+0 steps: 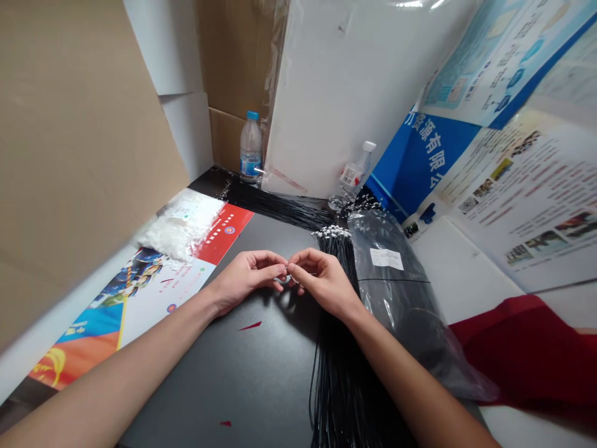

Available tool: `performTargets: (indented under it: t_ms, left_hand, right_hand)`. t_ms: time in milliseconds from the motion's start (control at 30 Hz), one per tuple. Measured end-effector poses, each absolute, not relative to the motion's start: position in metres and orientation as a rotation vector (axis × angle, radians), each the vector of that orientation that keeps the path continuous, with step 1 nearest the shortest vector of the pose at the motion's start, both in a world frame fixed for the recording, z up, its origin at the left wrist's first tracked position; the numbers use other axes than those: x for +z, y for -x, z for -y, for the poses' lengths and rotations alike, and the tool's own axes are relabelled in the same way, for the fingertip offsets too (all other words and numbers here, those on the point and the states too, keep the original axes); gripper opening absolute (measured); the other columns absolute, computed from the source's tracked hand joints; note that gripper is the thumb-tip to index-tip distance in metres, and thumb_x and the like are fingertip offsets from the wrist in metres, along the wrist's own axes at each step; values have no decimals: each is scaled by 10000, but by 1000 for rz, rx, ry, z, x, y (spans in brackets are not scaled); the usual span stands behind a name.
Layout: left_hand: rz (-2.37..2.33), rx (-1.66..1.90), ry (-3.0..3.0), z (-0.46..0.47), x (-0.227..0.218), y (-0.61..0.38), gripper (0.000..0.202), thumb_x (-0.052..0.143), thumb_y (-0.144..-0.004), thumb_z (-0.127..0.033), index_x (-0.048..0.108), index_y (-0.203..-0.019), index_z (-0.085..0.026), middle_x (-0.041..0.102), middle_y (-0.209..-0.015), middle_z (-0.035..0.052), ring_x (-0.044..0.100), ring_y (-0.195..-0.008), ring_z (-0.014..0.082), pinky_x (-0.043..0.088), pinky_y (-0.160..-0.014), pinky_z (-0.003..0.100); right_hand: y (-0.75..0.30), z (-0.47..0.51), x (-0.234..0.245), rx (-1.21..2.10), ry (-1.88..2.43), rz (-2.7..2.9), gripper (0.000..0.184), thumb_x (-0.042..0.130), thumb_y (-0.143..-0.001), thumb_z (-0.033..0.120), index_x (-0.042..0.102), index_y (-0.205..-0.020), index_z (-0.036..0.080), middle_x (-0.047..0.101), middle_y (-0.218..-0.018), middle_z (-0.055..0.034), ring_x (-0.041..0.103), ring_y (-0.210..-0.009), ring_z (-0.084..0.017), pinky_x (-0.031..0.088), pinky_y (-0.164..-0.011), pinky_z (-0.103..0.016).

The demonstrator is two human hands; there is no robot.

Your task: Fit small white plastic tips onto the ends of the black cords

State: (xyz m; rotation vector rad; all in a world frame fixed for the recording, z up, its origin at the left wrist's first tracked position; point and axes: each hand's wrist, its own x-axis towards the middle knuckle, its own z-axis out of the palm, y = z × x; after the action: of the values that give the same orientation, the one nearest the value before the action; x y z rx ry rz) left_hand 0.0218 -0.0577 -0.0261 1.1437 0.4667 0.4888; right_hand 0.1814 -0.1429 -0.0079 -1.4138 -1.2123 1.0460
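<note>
Dark table (242, 373), cord (286, 269) between left hand (245, 278), right hand (323, 281)

2 hands: left hand (242, 277), right hand (321, 280). Beyond the fingers (273, 269), 2 bottles: blue-capped bottle (250, 148), white-capped bottle (357, 171). 1 bag of white parts (181, 227) to their left, 1 bag of black cords (396, 280) to their right. Loose cords (336, 373): too many to count.

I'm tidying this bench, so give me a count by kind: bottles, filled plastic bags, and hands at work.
Bottles: 2 (blue-capped bottle, white-capped bottle)
Plastic bags: 2 (bag of white parts, bag of black cords)
Hands: 2 (left hand, right hand)
Total: 6
</note>
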Motion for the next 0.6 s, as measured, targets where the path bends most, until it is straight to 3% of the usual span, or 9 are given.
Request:
performTargets:
  t_ms: [167, 333, 600]
  left_hand:
    - [-480, 487, -1224, 58, -25, -21, 169, 740, -778, -281, 703, -856, -136, 696, -762, 16, 607, -620, 97, 495, -669, 262]
    - [-506, 515, -1251, 56, -27, -22, 179, 734, -784, -291, 695, -873, -142, 692, -787, 15, 607, -596, 94, 475, -640, 256]
    - [-511, 533, -1185, 52, -33, -19, 231, 764, -762, -298, 692, -924, -150, 697, -820, 10, 618, -602, 92, 496, -652, 258]
  right_hand:
    - [-181, 142, -7, 1085, 1403, 1200, 346, 754, -749, 479, 604, -833, 179, 640, -698, 12, 603, -603, -100, 460, -493, -195]
    - [-183, 140, -8, 1079, 1351, 1190, 341, 772, -733, 467, 627, -817, 170, 672, -726, -1, 617, -638, -100, 509, -623, -233]
    - [-180, 145, -9, 704, 1475, 1341, 154, 704, -807, 317, 668, -814, 168, 678, -727, -14, 599, -630, -111, 478, -609, -241]
